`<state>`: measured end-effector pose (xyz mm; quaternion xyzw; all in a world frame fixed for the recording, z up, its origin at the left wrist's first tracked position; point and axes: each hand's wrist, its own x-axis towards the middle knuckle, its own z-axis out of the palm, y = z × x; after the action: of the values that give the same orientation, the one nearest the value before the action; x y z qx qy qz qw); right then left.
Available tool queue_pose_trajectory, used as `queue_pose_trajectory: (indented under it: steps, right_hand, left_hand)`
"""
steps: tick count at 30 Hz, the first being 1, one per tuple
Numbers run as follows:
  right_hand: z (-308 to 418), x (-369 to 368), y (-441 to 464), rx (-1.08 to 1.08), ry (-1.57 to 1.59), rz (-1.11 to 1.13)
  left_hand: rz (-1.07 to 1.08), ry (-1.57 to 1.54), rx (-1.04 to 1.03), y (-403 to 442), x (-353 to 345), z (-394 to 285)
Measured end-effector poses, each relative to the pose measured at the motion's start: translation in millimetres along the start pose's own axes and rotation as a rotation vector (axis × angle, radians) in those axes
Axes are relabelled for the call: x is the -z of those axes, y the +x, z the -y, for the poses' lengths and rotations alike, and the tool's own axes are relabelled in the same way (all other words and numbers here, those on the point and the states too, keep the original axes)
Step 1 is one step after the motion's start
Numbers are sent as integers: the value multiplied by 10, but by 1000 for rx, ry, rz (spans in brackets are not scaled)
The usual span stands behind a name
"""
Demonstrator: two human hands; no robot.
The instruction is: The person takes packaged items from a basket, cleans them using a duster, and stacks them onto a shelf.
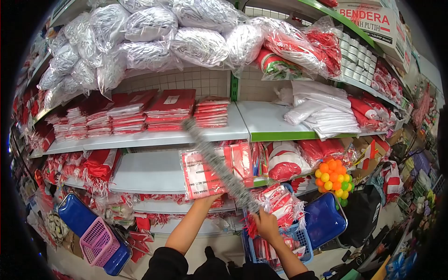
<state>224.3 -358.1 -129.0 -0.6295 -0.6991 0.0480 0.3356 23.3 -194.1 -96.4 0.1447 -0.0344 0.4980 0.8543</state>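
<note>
My left hand [213, 200] holds a flat red-and-white plastic package [205, 173] from its lower edge, in front of the middle shelf. Most of that hand's fingers are hidden behind the package. In my right hand [265, 225], the fingers are wrapped round the lower end of a long grey feather duster [217, 163]. The duster slants up to the left across the package, and its upper end is blurred near the stacked red packets [170, 109].
Bagged white bundles [200, 46] line the upper shelf. White packets [322, 109] lie on the right shelf. A blue basket [305, 242] of red-and-white goods stands beside a blue chair [322, 219]. At the lower left, a pink basket [99, 242] sits on another blue chair [74, 212].
</note>
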Motion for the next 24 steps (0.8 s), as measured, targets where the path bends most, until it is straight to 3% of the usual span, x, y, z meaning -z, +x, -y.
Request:
queue_pose_trajectory:
  steps: [2, 5, 6, 9, 10, 15, 20, 24]
  right_hand:
    - [-79, -91, 179, -206, 180, -63]
    - [65, -121, 311, -127, 191, 13]
    - [122, -70, 349, 28, 29, -11]
    - [57, -23, 629, 12, -29, -53]
    - [135, 84, 782, -136, -27, -78]
    - [-122, 393, 1658, -239, -88, -345]
    - [-82, 732, 2563, -228, -280, -251]
    - [-221, 549, 3013, -180, -400, -164]
  left_hand:
    - [3, -1, -10, 46, -5, -87]
    - [1, -1, -28, 100, 11, -249]
    - [-1, 1, -33, 127, 13, -308]
    - [2, 2, -43, 244, 24, -474]
    - [1, 3, -44, 274, 25, -523]
    - [-8, 48, -47, 482, 73, -741]
    - [15, 113, -7, 671, -70, -876]
    - [137, 147, 11, 825, -55, -997]
